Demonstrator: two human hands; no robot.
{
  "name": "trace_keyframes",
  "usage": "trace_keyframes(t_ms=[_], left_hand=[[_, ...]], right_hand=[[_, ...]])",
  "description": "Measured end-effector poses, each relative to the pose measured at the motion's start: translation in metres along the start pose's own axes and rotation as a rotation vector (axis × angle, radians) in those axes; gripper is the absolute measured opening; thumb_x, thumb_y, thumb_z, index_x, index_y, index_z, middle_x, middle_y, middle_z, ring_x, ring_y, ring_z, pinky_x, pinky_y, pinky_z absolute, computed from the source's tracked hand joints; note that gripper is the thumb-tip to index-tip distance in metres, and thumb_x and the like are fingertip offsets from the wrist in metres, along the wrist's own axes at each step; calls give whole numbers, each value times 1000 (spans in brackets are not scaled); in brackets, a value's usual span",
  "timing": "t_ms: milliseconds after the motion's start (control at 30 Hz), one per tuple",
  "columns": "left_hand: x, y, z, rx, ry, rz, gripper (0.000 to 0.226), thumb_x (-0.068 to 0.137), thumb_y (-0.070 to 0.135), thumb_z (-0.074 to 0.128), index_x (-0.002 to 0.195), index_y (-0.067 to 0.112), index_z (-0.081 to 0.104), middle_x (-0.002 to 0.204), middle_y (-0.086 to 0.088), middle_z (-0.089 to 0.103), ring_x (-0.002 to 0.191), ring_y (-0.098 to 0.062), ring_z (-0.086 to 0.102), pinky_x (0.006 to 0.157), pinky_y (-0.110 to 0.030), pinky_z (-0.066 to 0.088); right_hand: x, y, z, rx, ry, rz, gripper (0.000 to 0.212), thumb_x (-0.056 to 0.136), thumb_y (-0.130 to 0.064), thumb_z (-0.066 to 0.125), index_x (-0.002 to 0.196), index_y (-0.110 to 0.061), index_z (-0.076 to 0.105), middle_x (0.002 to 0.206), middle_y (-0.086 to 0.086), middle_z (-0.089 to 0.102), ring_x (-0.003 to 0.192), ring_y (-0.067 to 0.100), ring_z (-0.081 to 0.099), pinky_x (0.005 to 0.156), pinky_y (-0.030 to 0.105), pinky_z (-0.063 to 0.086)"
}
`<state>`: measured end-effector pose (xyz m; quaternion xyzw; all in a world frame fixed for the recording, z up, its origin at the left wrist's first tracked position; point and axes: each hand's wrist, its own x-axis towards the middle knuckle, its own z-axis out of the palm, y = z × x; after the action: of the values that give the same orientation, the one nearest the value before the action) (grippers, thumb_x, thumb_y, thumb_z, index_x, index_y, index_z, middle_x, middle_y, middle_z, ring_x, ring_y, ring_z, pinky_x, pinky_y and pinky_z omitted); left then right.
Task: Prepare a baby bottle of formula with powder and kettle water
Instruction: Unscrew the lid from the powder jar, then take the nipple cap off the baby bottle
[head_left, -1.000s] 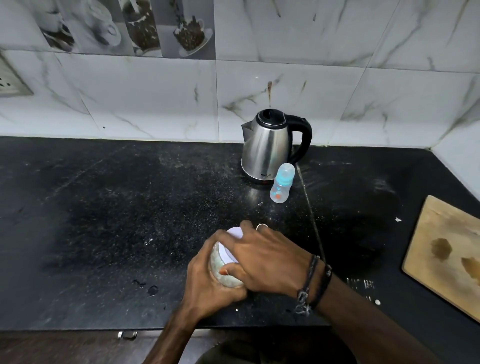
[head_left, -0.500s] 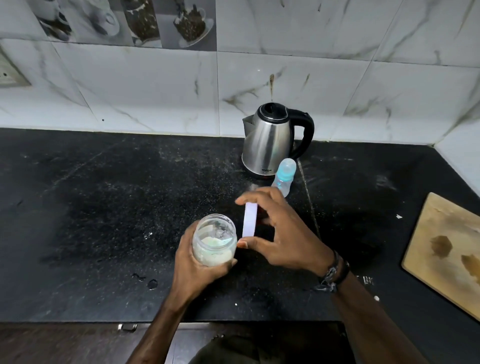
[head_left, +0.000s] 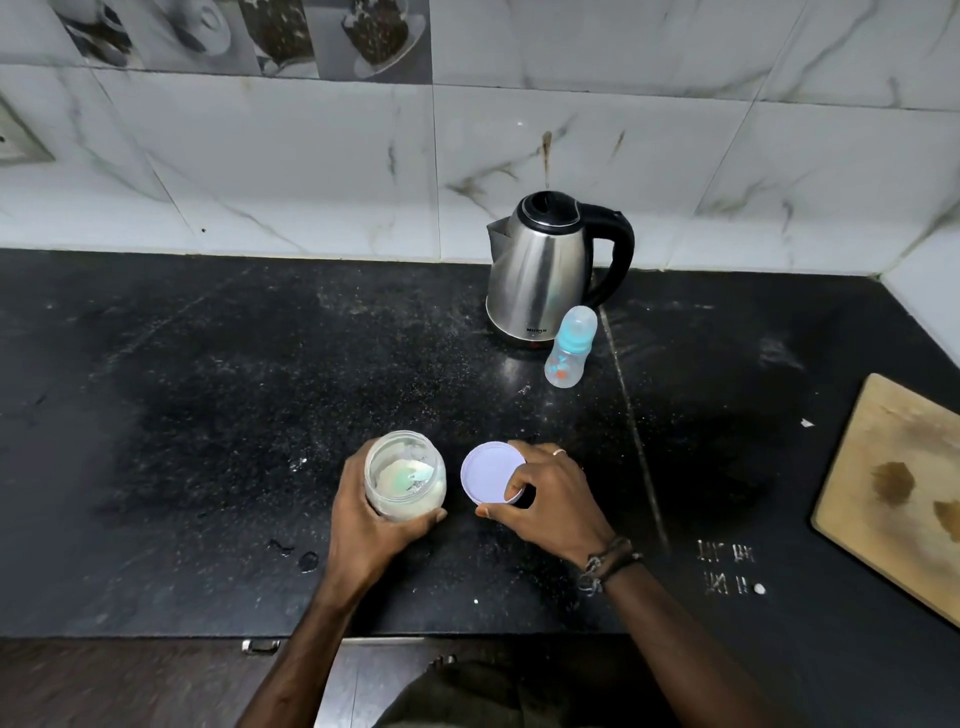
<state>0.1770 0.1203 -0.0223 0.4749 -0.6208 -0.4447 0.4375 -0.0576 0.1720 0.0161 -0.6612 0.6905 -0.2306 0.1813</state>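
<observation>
Two hands are at work near the front edge of the black counter (head_left: 182, 415). On the far left, a grey socket plate (head_left: 18, 140) sits on the tiled wall (head_left: 311, 171). Your left hand (head_left: 371, 525) wraps around the jar (head_left: 405, 475), with fingers curled behind it and the thumb in front, and the jar stands upright on the counter. The jar is open and you can see pale powder inside, with something light green lying on it; what this green thing is, you cannot tell. Just to the right of the jar, your right hand (head_left: 550, 499) holds the lid (head_left: 491, 472) by its rim, pinched between the thumb and the curled fingers. The lid lies flat, low over the counter, and its pale inner face looks up; it is not clear if it touches the surface. There is a ring on one finger and dark bands on that wrist. Further back, the steel kettle (head_left: 540, 280) stands close to the wall, with the handle to the right. The bottle (head_left: 570, 347) stands just in front of it, with a blue top, still capped. On the far right a wooden board (head_left: 893, 493) lies on the counter.
</observation>
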Motion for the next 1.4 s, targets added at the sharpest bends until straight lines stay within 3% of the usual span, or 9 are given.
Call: trace_keyframes(t_ms=[133, 267, 367, 567, 733, 867, 1033, 1267, 1400], left_hand=[[0, -2, 3, -1, -6, -18, 100, 43, 37, 102, 131, 36, 56, 130, 3, 68, 120, -12, 66, 104, -24, 51], [0, -4, 5, 5, -25, -20, 99, 44, 31, 102, 132, 27, 57, 128, 5, 70, 119, -12, 66, 103, -27, 52], [1, -3, 6, 18, -34, -9, 98, 45, 31, 102, 132, 30, 57, 129, 6, 69, 120, -13, 66, 104, -28, 51], [-2, 0, 8, 22, -22, 7, 97, 47, 25, 101, 130, 38, 53, 126, 23, 67, 118, 0, 64, 99, -12, 46], [-4, -5, 7, 14, -39, -64, 117, 46, 42, 101, 147, 22, 44, 141, 10, 61, 131, -8, 58, 112, -27, 46], [-6, -4, 7, 16, -43, -94, 138, 41, 48, 102, 156, 24, 31, 149, 5, 56, 138, -9, 53, 119, -39, 42], [-8, 11, 3, 32, 2, -61, 149, 39, 66, 97, 160, 30, 19, 164, 0, 37, 150, -10, 38, 124, -44, 35], [8, 61, 9, 94, 22, 158, 136, 52, 75, 87, 160, 21, 24, 166, -1, 34, 153, -12, 33, 123, -41, 34], [23, 81, 32, 64, 24, 182, 126, 59, 55, 92, 160, 17, 27, 163, 0, 39, 152, -10, 35, 124, -37, 32]], right_hand=[[1, 5, 13, -43, -45, 15, 39, 66, -49, 86, 72, -11, 77, 133, 13, 66, 107, 32, 68, 92, 32, 52], [3, 2, 21, -67, -61, 29, 36, 72, -41, 85, 81, -8, 75, 144, 14, 57, 115, 33, 66, 95, 34, 53], [2, 4, 26, -95, -66, 21, 34, 73, -41, 84, 82, -11, 70, 146, 12, 55, 121, 31, 62, 97, 35, 51], [2, 12, 38, -180, -77, -2, 37, 74, -47, 80, 88, -15, 66, 148, 6, 53, 133, 29, 47, 101, 42, 39], [1, 12, 36, -179, -102, -30, 40, 76, -46, 79, 96, -14, 66, 152, 10, 48, 132, 33, 46, 103, 43, 38], [0, 12, 34, -162, -109, -22, 54, 75, -57, 76, 107, -17, 60, 158, 8, 39, 140, 28, 38, 107, 43, 34], [-5, 11, 30, -56, 20, -36, 67, 80, -71, 51, 119, -17, 60, 151, 5, 50, 134, 24, 46, 104, 44, 41], [-5, 13, 19, 32, 271, -105, 39, 96, -49, 48, 106, -16, 66, 135, 2, 64, 118, 22, 58, 95, 40, 45], [-3, 17, 6, 62, 413, -91, 33, 99, -38, 45, 102, -14, 68, 121, 0, 70, 105, 21, 62, 89, 40, 48]])
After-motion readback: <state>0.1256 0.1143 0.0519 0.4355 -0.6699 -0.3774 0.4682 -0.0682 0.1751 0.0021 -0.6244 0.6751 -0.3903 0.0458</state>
